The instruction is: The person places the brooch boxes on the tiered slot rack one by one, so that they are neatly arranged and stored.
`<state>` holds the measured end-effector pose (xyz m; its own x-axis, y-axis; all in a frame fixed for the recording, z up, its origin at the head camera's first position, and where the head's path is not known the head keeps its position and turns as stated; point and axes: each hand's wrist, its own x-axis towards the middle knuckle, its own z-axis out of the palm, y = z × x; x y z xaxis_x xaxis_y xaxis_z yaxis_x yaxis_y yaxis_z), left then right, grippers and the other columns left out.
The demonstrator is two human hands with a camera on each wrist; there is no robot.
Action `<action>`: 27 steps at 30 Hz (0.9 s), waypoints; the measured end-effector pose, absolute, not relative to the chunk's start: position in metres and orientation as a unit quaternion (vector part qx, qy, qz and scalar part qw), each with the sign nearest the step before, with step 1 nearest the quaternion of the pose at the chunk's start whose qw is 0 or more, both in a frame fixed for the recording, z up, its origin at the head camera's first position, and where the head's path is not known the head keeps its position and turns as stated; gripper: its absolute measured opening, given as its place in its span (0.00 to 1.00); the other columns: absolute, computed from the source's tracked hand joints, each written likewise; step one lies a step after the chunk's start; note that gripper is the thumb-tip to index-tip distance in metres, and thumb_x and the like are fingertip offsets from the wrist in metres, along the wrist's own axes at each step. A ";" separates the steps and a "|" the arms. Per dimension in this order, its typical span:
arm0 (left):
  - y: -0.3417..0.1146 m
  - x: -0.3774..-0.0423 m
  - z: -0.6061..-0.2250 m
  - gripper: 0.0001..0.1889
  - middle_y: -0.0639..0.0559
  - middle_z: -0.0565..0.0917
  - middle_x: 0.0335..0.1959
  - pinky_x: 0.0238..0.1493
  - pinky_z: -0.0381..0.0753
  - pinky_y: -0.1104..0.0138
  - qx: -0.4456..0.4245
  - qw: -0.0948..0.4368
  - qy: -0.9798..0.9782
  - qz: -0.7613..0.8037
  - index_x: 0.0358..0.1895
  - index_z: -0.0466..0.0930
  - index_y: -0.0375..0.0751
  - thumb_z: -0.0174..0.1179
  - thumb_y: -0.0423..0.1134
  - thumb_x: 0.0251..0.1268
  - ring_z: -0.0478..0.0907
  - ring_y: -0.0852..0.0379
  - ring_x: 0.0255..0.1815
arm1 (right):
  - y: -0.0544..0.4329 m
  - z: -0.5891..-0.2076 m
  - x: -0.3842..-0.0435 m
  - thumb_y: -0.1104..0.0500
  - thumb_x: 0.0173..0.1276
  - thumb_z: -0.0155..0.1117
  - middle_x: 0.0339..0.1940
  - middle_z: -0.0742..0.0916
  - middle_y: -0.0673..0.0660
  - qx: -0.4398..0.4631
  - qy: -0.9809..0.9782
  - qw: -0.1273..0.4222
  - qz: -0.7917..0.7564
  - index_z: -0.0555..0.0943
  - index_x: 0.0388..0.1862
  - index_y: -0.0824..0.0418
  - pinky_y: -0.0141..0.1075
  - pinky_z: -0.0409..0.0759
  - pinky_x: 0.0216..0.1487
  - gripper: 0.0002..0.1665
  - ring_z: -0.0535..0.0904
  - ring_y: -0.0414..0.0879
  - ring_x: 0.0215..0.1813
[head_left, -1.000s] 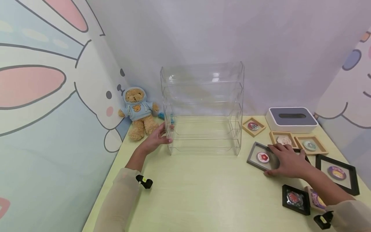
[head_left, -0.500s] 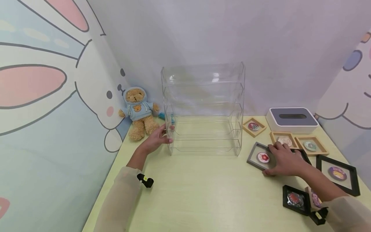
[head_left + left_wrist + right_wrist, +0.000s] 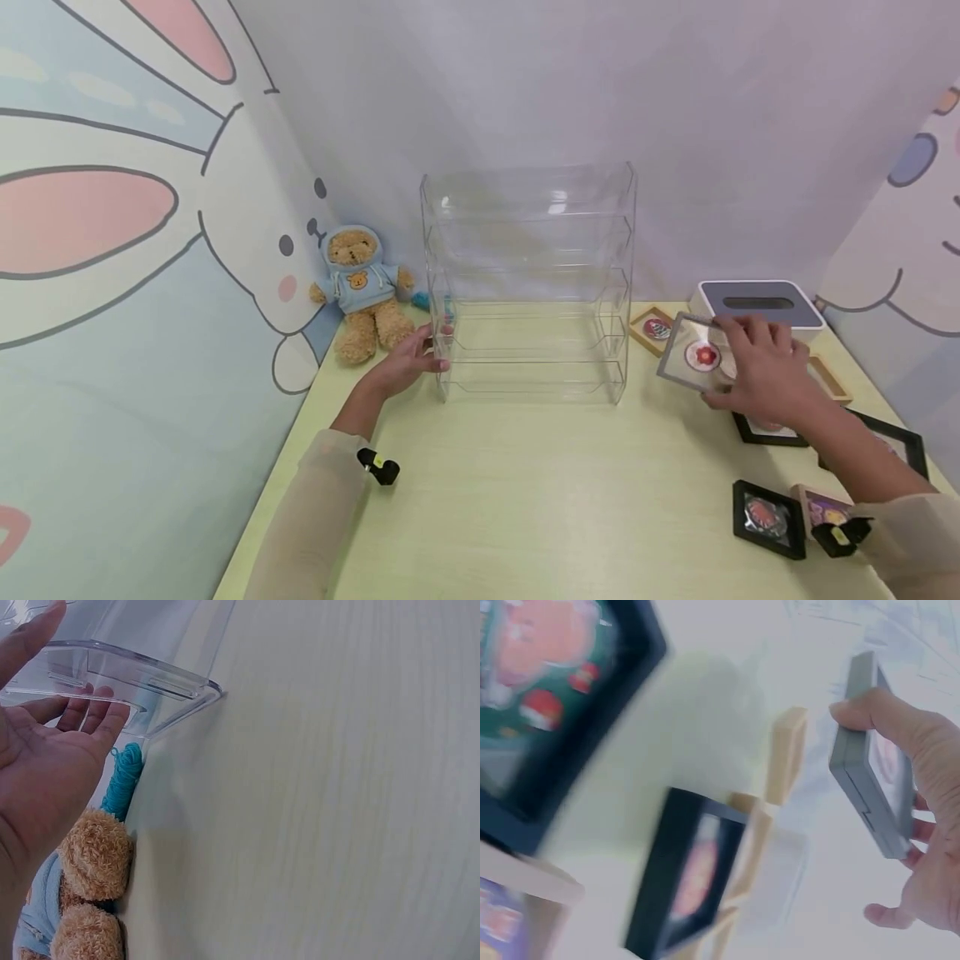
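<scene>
A clear acrylic rack [image 3: 525, 362] with several tiers stands upright at the back middle of the table. At its left side my left hand [image 3: 401, 367] grips the lower edge, thumb in front and fingers behind; in the left wrist view the fingers [image 3: 97, 716] curl by the clear wall. My right hand [image 3: 772, 375] holds a grey picture frame [image 3: 678, 354] by its right part, lifted and tilted above the table. A round badge with a red flower [image 3: 703, 356] shows in it. The right wrist view has the thumb [image 3: 862, 710] on the frame's edge.
Wooden frames [image 3: 648, 327] and a tissue box [image 3: 757, 304] lie at the back right. Black frames [image 3: 772, 518] and a pinkish-wood frame [image 3: 825, 508] are nearer me on the right. A teddy bear [image 3: 360, 283] sits left of the rack, beside blue yarn [image 3: 124, 780].
My right hand has lifted the grey frame off the table, up and slightly right, uncovering more of a black frame beneath. My left hand stays at the rack.
</scene>
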<state>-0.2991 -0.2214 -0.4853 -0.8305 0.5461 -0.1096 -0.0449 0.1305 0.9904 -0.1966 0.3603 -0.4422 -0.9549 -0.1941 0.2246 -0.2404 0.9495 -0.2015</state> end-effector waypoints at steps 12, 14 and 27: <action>-0.222 -0.302 -0.491 0.46 0.26 0.54 0.86 0.70 0.72 0.60 0.190 0.228 0.710 0.638 0.88 0.49 0.29 0.67 0.30 0.75 0.54 0.30 0.86 | 0.356 -0.367 -0.235 0.49 0.44 0.94 0.76 0.61 0.81 0.080 -0.973 0.184 0.113 0.53 0.88 0.64 0.81 0.52 0.60 0.80 0.53 0.81 0.67; -0.223 -0.302 -0.491 0.47 0.27 0.53 0.87 0.71 0.72 0.59 0.190 0.231 0.707 0.640 0.89 0.47 0.32 0.67 0.30 0.75 0.52 0.29 0.87 | 0.352 -0.356 -0.240 0.50 0.43 0.95 0.76 0.60 0.81 0.084 -0.970 0.201 0.111 0.53 0.88 0.64 0.81 0.52 0.61 0.81 0.52 0.81 0.67; -0.223 -0.302 -0.490 0.46 0.27 0.55 0.86 0.72 0.70 0.56 0.192 0.228 0.714 0.634 0.88 0.50 0.29 0.68 0.31 0.74 0.54 0.32 0.86 | 0.316 -0.301 -0.267 0.54 0.44 0.94 0.77 0.60 0.75 0.162 -0.933 0.310 0.085 0.53 0.89 0.59 0.80 0.49 0.67 0.80 0.51 0.76 0.70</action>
